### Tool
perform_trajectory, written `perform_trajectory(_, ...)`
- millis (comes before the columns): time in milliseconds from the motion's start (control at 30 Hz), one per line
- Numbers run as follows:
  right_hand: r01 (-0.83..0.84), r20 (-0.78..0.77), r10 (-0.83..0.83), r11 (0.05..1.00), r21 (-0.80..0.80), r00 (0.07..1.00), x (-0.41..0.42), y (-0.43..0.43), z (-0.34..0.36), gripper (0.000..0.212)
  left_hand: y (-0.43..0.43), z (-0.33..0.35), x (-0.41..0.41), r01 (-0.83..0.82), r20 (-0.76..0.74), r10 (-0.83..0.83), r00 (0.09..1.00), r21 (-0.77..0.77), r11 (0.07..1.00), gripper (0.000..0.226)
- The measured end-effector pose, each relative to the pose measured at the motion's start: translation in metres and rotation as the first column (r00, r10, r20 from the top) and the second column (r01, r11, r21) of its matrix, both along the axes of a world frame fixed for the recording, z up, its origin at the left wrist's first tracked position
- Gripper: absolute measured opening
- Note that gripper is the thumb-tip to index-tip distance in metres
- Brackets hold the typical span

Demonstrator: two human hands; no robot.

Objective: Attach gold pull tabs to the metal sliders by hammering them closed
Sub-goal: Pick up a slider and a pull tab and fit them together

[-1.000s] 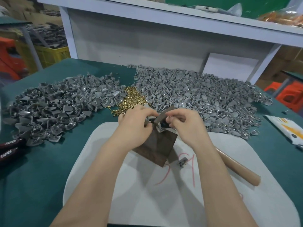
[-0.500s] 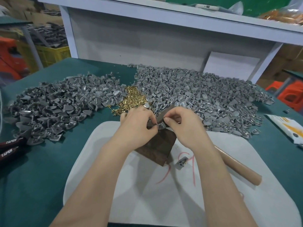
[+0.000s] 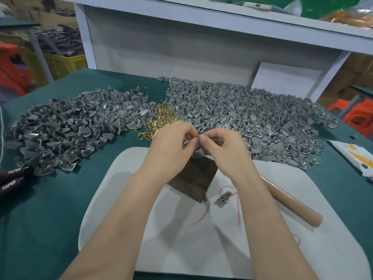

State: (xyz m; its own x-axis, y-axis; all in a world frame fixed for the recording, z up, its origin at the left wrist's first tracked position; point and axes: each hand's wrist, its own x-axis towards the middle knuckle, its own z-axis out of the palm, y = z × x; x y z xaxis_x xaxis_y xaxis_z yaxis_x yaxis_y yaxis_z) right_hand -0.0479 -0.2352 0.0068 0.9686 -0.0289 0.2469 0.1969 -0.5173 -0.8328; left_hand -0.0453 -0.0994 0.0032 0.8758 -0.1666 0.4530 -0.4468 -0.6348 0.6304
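Green covering lines the tabletop (image 3: 50, 219). A white board (image 3: 181, 249) lies on it at 6 o'clock, bearing red pen marks. On the board, a dark wooden block (image 3: 193, 180) sits directly below the hands. One loose slider (image 3: 223, 199) lies just beside the block at its 4 o'clock. A brown cylindrical handle (image 3: 292, 203) lies at the board's 3 o'clock, its upper end hidden behind the right forearm.

From the hands, a left slider pile (image 3: 70, 130) spreads at 9 to 10 o'clock and a larger right slider pile (image 3: 262, 118) at 1 to 3 o'clock. The gold pull tabs (image 3: 161, 118) form a small heap between the two piles, at 11 o'clock, touching both. Red-and-black tool handles (image 3: 12, 178) lie at the far 9 o'clock edge, a white packet (image 3: 353, 160) at the far 3 o'clock edge.

Both forearms converge over the block. The left hand (image 3: 171, 146) and right hand (image 3: 224, 150) meet fingertip to fingertip, fingers curled. Each grip is clamped on the held slider (image 3: 198, 154), which shows grey just below the thumbs, above the block's far edge. Whether a tab is pinched there too cannot be told.
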Motion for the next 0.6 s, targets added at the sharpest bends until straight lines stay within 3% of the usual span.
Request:
perform_trajectory(100, 0.02, 0.011, -0.02, 1.0, -0.02, 1.0, 0.001, -0.005, -0.001, 0.019, 0.001, 0.0, 0.001, -0.002, -0.034, 0.003, 0.999, 0.032, 0.999, 0.007)
perform_trajectory(300, 0.003, 0.018, 0.003, 0.947, -0.321, 1.0, 0.0, -0.006, -0.003, 0.014, 0.004, -0.004, 0.002, -0.02, -0.18, 0.057, 0.982, 0.197, 0.98, 0.013)
perform_trajectory(433, -0.012, 0.032, 0.032, 0.872, -0.489, 0.999, -0.003, -0.002, -0.003, 0.009, 0.002, -0.006, 0.003, -0.027, -0.179, 0.074, 0.981, 0.252, 0.967, 0.013)
perform_trajectory(600, -0.012, 0.022, 0.03, 0.826, -0.563, 0.999, -0.005, 0.002, -0.001, 0.011, 0.001, -0.007, 0.003, -0.006, -0.164, 0.048, 0.985, 0.243, 0.97, 0.014)
